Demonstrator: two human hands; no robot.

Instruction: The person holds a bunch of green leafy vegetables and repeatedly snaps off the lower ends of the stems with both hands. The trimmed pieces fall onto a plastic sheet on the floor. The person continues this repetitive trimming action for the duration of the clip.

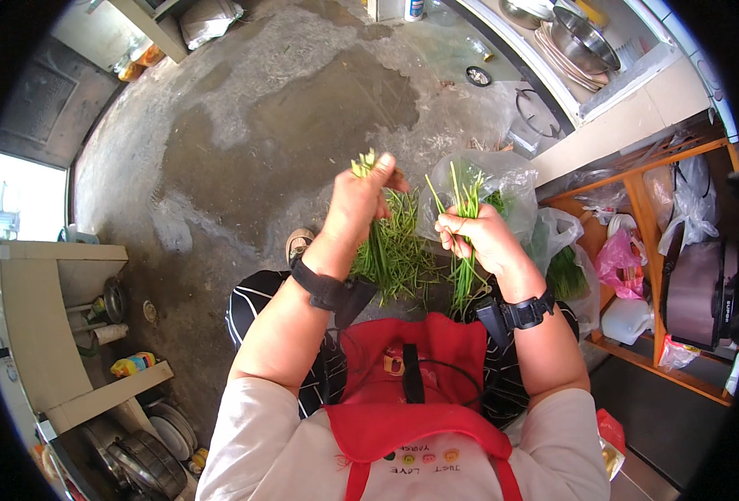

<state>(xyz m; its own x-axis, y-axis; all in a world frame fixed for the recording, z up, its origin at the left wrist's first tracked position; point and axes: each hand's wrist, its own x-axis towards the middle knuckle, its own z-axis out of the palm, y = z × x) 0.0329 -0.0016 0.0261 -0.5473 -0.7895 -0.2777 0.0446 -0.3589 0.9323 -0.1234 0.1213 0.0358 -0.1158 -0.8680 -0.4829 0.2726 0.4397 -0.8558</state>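
My left hand is closed around a bunch of thin green stalks, their pale cut ends showing above the fist and the long green part hanging below. Another loose bunch of green stalks is gripped in my right hand, with uneven tips poking up past the thumb. On the floor between and below both hands lies a spread heap of green stalks and trimmings. Right of it, a clear plastic bag and a white plastic bag hold more greens.
Wet patches mark the concrete floor. A wooden shelf with bags and an appliance stands at right. Steel bowls sit in the upper-right cabinet. Shelves with pans are at lower left. A small round dish lies ahead.
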